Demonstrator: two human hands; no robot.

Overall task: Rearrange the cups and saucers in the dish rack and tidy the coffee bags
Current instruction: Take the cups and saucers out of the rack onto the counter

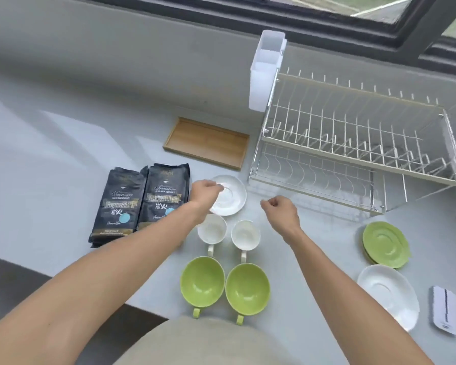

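probably the left hand (207, 192), fingers curled, should pinch the rim of the white saucer (228, 196) directly under it and lift level; right hand (281, 209) hovers loosely closed and empty, dish rack (353, 143) beyond.

Two black coffee bags (140, 204) lie side by side. Cups come to four — two white cups (228, 233) and two green cups (225, 285). Saucers: two white saucers (231, 196), well apart, and a stack of green saucers (386, 245) — at least two, exact number unclear. One wire dish rack (353, 143), one wooden tray (207, 143), one white holder (267, 69).
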